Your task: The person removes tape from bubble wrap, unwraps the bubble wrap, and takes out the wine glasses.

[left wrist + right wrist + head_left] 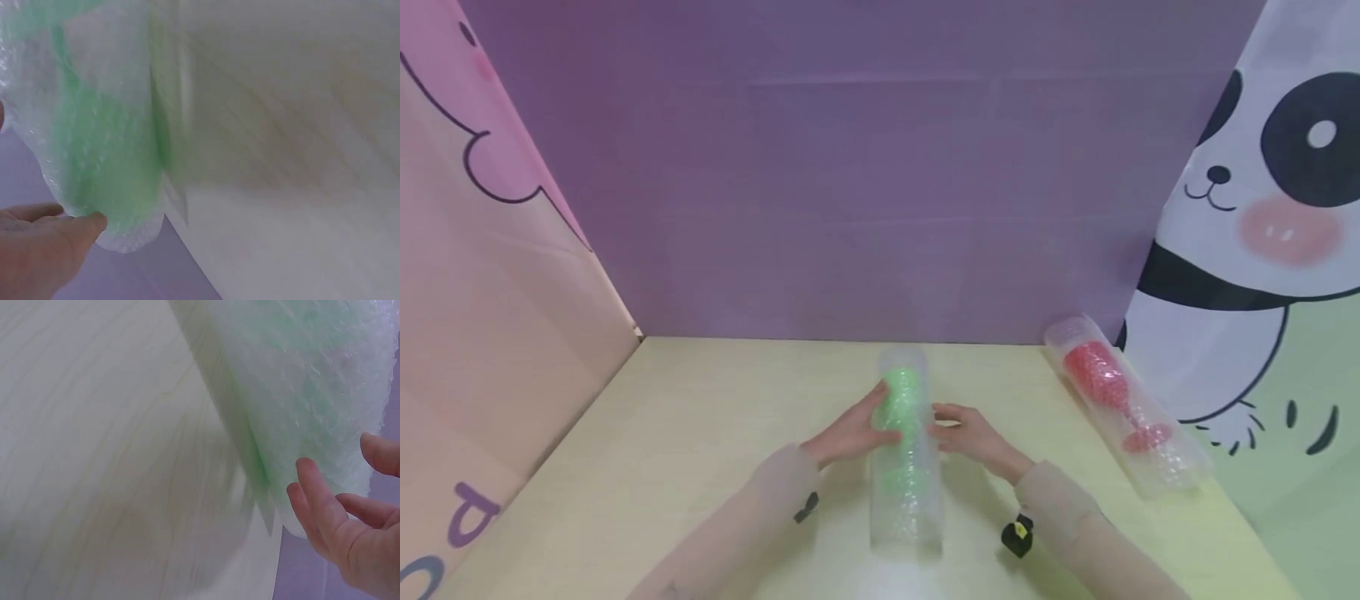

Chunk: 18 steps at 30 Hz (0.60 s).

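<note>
A green wine glass rolled in bubble wrap (906,475) lies lengthwise on the table, between my two hands. My left hand (853,427) touches its left side, the thumb reaching onto the wrap. In the left wrist view the left fingers (75,228) lie straight against the wrap near the glass's bowl. On the other side, my right hand (970,435) is at the roll's right edge with fingers spread and loosely bent. The right wrist view shows the right fingertips (306,465) at the bubble wrap (294,381), the thumb held apart; firm contact is hard to tell.
A red wine glass in bubble wrap (1097,375) lies slanted along the table's right edge. The pale wooden table (715,417) meets a purple backdrop (865,208) behind. Printed cloth panels stand left and right, the right one with a panda (1217,358).
</note>
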Motion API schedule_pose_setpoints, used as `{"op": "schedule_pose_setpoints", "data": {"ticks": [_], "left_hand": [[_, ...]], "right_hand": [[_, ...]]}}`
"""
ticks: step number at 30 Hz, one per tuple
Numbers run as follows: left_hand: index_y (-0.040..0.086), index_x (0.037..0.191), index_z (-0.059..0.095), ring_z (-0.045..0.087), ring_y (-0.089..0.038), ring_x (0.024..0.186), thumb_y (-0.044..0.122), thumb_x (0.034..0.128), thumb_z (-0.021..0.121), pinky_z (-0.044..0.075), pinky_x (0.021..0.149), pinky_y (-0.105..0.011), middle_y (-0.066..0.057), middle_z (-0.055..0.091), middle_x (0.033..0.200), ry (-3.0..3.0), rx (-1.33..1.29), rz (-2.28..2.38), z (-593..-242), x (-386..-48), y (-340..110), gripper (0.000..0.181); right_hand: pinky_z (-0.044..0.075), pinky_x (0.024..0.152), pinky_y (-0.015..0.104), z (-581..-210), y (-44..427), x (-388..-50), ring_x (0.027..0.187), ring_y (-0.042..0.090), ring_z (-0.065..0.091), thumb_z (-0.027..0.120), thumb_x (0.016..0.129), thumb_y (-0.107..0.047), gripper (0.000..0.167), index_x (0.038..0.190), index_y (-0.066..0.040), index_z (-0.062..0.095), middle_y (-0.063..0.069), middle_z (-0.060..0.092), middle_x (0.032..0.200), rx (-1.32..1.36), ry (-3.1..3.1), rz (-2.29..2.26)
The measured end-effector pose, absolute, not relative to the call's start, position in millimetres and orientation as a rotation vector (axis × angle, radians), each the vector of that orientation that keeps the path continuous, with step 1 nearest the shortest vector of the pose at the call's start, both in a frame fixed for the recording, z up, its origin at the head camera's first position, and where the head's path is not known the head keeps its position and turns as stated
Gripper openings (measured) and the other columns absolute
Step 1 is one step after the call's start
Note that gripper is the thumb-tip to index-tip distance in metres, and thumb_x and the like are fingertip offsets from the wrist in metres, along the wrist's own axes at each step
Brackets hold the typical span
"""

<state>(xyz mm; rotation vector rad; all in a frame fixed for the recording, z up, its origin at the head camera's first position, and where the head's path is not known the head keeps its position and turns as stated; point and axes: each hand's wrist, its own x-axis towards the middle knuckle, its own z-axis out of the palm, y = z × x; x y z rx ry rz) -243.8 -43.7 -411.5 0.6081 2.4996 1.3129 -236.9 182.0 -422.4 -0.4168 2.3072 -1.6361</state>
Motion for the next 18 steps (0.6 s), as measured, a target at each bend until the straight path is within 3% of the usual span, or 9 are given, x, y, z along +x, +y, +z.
{"op": "schedule_pose_setpoints", "data": {"ticks": [11, 18], "left_hand": [[0.008, 0.146, 0.018, 0.001, -0.021, 0.142, 0.038, 0.0822, 0.066, 0.012, 0.115, -0.047, -0.004, 0.000, 0.156, 2.539, 0.727, 1.189, -408.5, -259.4, -31.4, 0.085], [0.007, 0.146, 0.018, 0.000, -0.023, 0.143, 0.037, 0.0801, 0.068, 0.012, 0.114, -0.050, -0.005, 0.000, 0.155, 2.567, 0.748, 1.182, -412.4, -259.9, -27.6, 0.088]], "right_hand": [[0.052, 0.088, 0.041, -420.2, 185.1, -237.4, 0.110, 0.043, 0.054, 0.055, 0.092, -0.016, 0.053, 0.131, 0.014, 0.036, 0.036, 0.038, 0.133, -0.476, 2.333, -1.593], [0.054, 0.085, 0.040, -419.6, 182.2, -237.9, 0.105, 0.037, 0.059, 0.058, 0.089, -0.016, 0.045, 0.126, 0.008, 0.047, 0.029, 0.049, 0.128, -0.409, 2.532, -1.503]]}}
